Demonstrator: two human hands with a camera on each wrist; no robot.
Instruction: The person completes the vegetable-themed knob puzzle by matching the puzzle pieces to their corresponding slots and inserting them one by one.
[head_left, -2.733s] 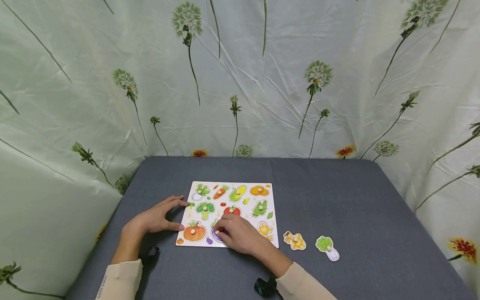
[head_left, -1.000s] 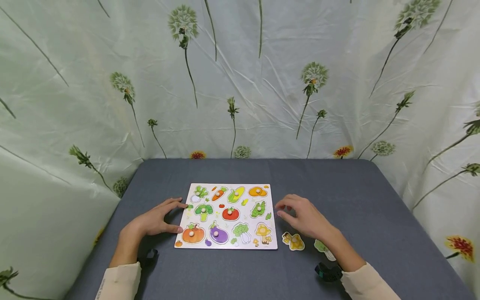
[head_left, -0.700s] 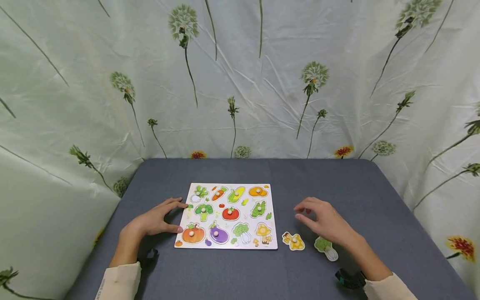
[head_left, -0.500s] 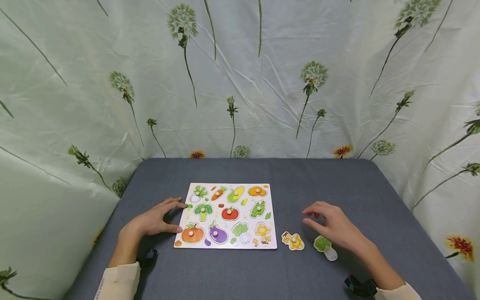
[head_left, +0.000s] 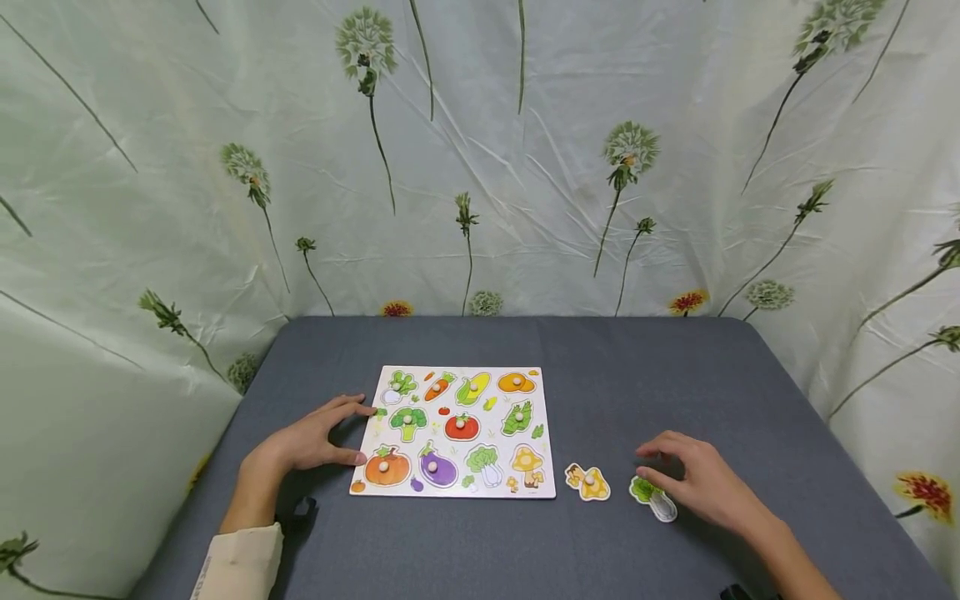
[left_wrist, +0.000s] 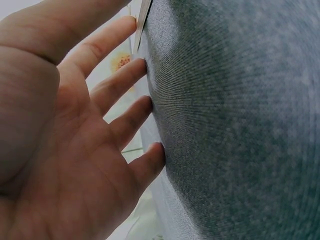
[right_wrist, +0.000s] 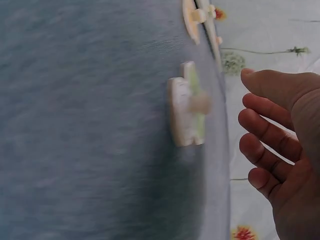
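Observation:
A white wooden puzzle board (head_left: pixel 472 450) with vegetable pieces and peg knobs lies on the table. The fingertips of my left hand (head_left: pixel 309 433) touch its left edge; in the left wrist view this hand (left_wrist: pixel 75 135) has its fingers spread. My right hand (head_left: pixel 697 479), fingers loosely bent and holding nothing, hovers just above and beside a bok choy puzzle piece (head_left: pixel 654 498). In the right wrist view the piece (right_wrist: pixel 186 107) stands apart from the right hand (right_wrist: pixel 285 135). A mushroom puzzle piece (head_left: pixel 588 482) lies between board and bok choy piece. The bok choy and mushroom spots on the board show no knobs.
A dark grey cloth (head_left: pixel 480 550) covers the table. Behind it and to the sides hangs a pale curtain (head_left: pixel 540 208) printed with dandelions. A black wrist strap (head_left: pixel 735 592) shows at the bottom edge, by the right forearm.
My right hand has left the eggplant piece, now seated in the board, and moved right, then toward the front by the bok choy piece. The left hand has stayed at the board's edge.

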